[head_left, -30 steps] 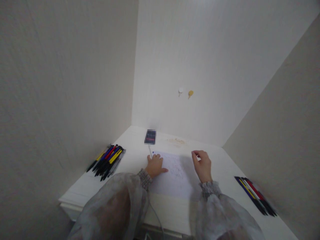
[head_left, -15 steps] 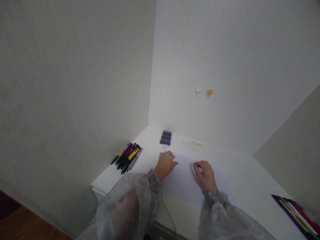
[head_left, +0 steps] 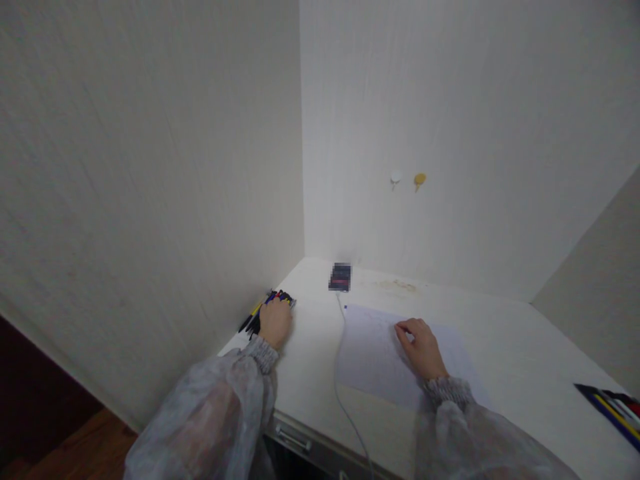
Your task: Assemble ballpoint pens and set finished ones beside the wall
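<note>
On the left side of the white desk, my left hand (head_left: 276,323) reaches down over a pile of pens (head_left: 254,323) with black, yellow, blue and red parts. Its fingertips are hidden, so I cannot tell whether they grip a pen. My right hand (head_left: 421,347) rests on a sheet of paper (head_left: 370,360), thumb and forefinger brought together in a pinch with nothing visible in it. Faint marks show on the paper. A tiny dark blue piece (head_left: 345,307) lies at the sheet's far left corner.
A phone (head_left: 341,277) lies near the back wall, its white cable (head_left: 339,373) running past the paper and over the front edge. More coloured pens or sticks (head_left: 613,410) lie at the far right. Two hooks, one white (head_left: 395,177) and one yellow (head_left: 420,180), are on the wall.
My left hand has moved left from the paper's far left corner to the pen pile, uncovering the tiny blue piece. My right hand stays on the paper, and the view has shifted slightly.
</note>
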Demonstrator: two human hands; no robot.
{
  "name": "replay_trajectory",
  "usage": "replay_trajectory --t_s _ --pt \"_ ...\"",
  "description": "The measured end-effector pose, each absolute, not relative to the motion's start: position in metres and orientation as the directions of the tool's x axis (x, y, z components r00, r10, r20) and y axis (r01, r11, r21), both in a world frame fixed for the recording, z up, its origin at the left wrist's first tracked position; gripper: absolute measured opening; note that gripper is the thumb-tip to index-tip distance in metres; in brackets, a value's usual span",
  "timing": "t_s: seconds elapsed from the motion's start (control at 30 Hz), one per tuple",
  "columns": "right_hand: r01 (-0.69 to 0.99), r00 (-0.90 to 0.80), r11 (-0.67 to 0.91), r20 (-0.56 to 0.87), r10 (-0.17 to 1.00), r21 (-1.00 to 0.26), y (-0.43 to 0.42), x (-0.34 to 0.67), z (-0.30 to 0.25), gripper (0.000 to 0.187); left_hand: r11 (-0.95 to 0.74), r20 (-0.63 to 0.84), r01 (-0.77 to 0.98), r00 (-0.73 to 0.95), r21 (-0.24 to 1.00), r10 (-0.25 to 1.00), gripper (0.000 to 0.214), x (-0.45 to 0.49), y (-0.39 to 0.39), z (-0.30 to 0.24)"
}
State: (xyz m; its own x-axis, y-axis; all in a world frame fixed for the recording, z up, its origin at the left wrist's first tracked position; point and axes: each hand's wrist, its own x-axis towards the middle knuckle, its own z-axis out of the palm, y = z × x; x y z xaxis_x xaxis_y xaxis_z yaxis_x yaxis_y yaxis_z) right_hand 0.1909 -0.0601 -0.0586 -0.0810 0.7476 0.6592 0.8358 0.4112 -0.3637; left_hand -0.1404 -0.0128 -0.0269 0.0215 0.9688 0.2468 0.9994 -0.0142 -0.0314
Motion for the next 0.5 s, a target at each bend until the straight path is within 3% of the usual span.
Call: replay_trajectory --t_s 0.33,0.5 --pt "0.820 -0.083 0.423 0.652 0.753 -0.384 -0.056 0.192 -0.064 0.015 0.021 0.224 1.000 -0.017 -0.013 0.974 0.024 -0.133 -0.009 -0.029" --pt "0.794 -0.064 0.440 0.664 0.745 -0.418 -0.056 0.190 -0.063 0.015 -0.103 0.305 0.990 0.070 0.095 0.950 0.022 -0.114 -0.010 -0.008"
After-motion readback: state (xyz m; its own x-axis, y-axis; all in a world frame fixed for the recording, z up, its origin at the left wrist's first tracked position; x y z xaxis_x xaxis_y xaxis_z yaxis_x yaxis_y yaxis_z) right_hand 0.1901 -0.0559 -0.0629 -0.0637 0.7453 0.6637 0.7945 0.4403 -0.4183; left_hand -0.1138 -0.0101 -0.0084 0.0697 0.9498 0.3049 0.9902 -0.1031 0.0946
